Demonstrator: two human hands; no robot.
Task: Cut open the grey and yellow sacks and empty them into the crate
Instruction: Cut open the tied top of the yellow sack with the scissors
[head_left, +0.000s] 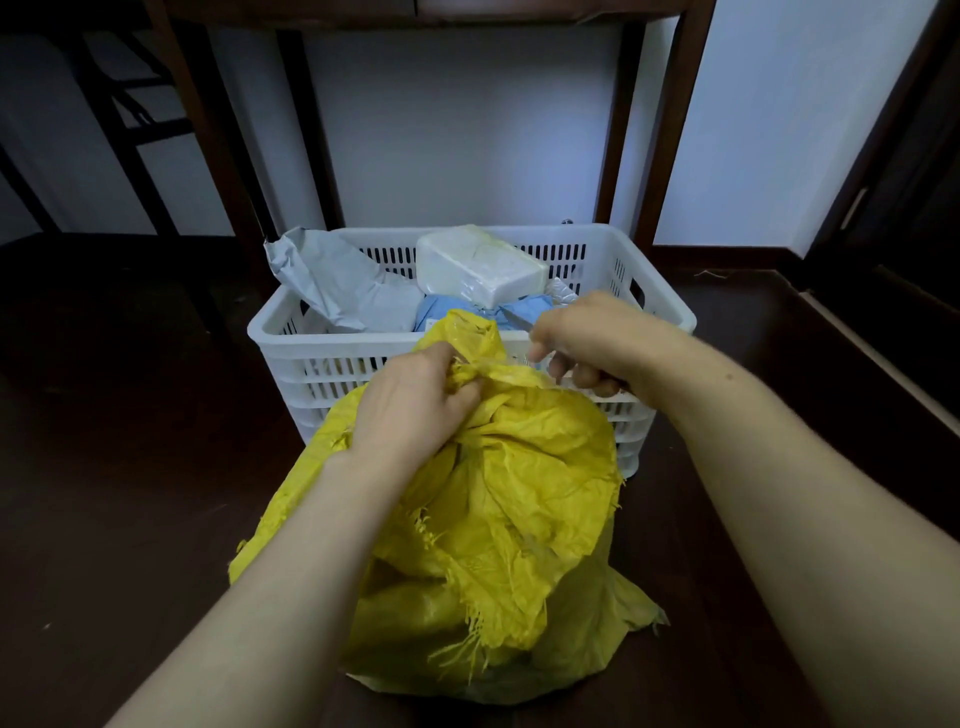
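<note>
left hand (415, 402) grips the neck of the yellow sack (498, 519); right hand (589, 340) fingers (589, 379) clasp a knife (517, 318): keep the neck taut, cut outward.

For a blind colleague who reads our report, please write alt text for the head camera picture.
A left hand grips the bunched top of a yellow sack while the right hand holds a blade beside it. Behind stands a white crate with parcels inside.

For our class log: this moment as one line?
left hand: grips yellow woven plastic sack | right hand: holds small grey blade | white slatted plastic crate: parcels inside
</note>
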